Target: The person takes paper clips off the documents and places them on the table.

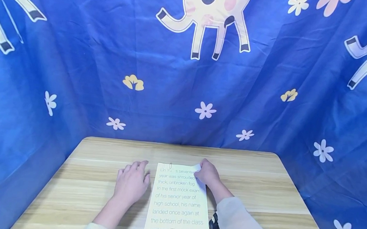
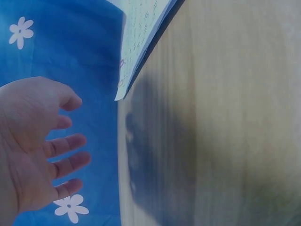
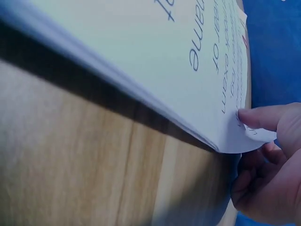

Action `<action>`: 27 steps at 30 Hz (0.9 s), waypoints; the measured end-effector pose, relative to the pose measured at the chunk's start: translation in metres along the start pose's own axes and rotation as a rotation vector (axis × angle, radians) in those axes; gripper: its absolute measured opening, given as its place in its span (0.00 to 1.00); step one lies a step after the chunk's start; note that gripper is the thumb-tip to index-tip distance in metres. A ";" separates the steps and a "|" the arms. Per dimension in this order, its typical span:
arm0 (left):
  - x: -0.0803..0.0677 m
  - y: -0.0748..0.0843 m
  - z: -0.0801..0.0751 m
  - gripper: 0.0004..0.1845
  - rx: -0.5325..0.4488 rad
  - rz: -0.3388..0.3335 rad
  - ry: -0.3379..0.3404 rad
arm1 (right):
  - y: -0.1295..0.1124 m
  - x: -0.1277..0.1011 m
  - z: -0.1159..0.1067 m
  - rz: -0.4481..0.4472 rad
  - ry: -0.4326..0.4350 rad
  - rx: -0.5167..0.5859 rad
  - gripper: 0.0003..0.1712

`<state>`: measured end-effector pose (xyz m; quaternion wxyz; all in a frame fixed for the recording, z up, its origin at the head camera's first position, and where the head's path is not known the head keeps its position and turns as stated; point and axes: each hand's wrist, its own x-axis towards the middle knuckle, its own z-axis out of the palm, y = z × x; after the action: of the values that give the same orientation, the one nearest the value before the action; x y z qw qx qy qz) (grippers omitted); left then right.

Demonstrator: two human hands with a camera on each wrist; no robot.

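Evidently smooth and white, the paper (image 1: pixel 178 198), a thin rectangular stack in large print, lies lengthwise on the table (image 1: pixel 111 155), its far right corner bent up in a soft curl where the right hand (image 1: pixel 208 172) pinches it between thumb and curled fingers, with a slim looped clip (image 1: pixel 170 165) on its far edge. Just beside the stack, apart from it, the left hand (image 1: pixel 131 184) is above the streaked wood grain, fingers loosely spread and holding nothing. Beyond hangs a creased blue cloth (image 1: pixel 172 92) patterned with flowers.
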<state>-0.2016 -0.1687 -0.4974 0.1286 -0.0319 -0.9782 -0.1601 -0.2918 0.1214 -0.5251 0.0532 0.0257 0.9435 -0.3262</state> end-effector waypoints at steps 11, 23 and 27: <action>-0.003 0.001 0.007 0.28 -0.021 0.001 -0.025 | 0.010 0.000 0.000 0.011 0.007 0.171 0.11; 0.006 -0.003 0.010 0.29 -0.150 -0.027 -0.072 | 0.014 -0.004 -0.016 0.058 -0.078 0.458 0.17; 0.019 -0.006 0.011 0.32 -0.280 -0.040 -0.141 | 0.013 -0.007 -0.018 0.047 -0.090 0.480 0.16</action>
<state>-0.2231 -0.1705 -0.5045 0.0507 -0.0412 -0.9534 -0.2946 -0.2848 0.1425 -0.5184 0.0952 0.0449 0.8347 -0.5405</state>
